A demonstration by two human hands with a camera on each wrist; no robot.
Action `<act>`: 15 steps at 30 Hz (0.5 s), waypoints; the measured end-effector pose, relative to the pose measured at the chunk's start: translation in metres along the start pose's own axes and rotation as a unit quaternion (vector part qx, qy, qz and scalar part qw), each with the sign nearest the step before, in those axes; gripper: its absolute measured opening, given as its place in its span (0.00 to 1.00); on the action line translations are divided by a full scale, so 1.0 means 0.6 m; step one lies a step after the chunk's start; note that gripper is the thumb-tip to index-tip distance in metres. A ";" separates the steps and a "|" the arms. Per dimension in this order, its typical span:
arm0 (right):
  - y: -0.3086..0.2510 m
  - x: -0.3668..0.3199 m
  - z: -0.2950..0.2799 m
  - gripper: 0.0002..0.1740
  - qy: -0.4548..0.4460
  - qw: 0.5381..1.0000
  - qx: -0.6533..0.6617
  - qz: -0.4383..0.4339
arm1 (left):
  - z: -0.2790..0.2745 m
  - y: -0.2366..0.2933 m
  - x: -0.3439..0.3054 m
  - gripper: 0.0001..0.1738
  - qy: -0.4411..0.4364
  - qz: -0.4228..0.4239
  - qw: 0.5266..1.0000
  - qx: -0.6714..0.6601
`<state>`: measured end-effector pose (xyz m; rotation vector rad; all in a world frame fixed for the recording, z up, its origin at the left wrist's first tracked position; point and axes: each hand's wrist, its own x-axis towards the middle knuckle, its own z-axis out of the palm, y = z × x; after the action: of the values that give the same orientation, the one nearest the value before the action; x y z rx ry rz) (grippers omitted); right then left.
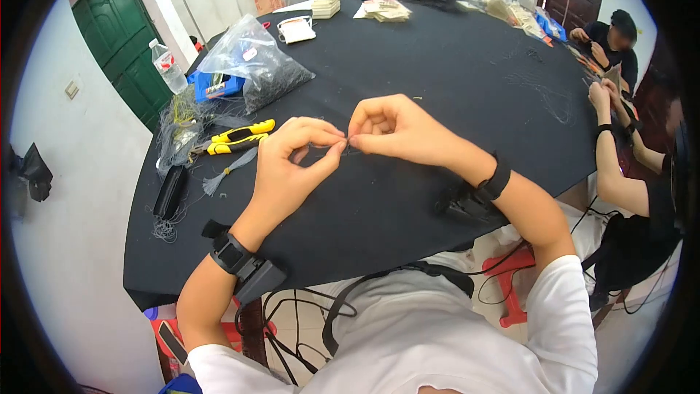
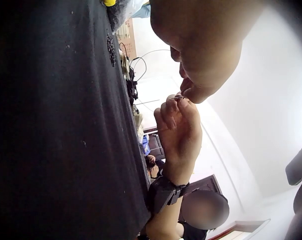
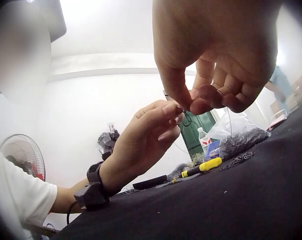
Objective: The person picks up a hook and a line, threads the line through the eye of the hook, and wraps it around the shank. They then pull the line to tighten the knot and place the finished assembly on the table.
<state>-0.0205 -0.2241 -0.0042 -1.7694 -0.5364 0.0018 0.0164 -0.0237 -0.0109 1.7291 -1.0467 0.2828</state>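
Observation:
Both hands meet fingertip to fingertip over the black-covered table (image 1: pixel 408 226). My left hand (image 1: pixel 286 164) pinches a thin dark strand (image 3: pixel 187 121) between thumb and forefinger. From the other side, my right hand (image 1: pixel 405 130) pinches the same strand, its other fingers curled toward the palm. A small loop of it shows just below the fingertips in the right wrist view. One fine end hangs down from the right hand there. Most of what lies between the fingertips is hidden.
Left of the hands lie yellow-and-black pliers (image 1: pixel 237 138), a tied bundle of grey strands (image 1: pixel 232 169), a black case (image 1: pixel 170 193) and loose strands. Behind stand a clear bag (image 1: pixel 266 66) of dark pieces and a water bottle (image 1: pixel 168 67). Other people work at the right edge.

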 end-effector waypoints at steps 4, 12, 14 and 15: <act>-0.006 0.000 0.001 0.06 0.001 1.000 -0.009 0.007 | -0.001 -0.005 0.000 0.05 0.000 0.008 1.000 -0.006; -0.011 -0.002 0.005 0.07 0.013 0.999 -0.003 0.044 | 0.000 -0.003 -0.001 0.04 -0.005 -0.020 0.998 -0.065; -0.010 -0.001 0.004 0.07 0.011 0.998 0.002 0.057 | 0.001 -0.004 -0.001 0.04 0.001 -0.025 0.997 -0.067; -0.010 -0.001 0.004 0.07 0.010 0.998 0.003 0.057 | 0.001 -0.004 -0.001 0.04 0.000 -0.026 0.998 -0.063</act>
<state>-0.0239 -0.2214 0.0007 -1.7896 -0.4204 0.0651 0.0178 -0.0240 -0.0133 1.6396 -0.9955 0.1797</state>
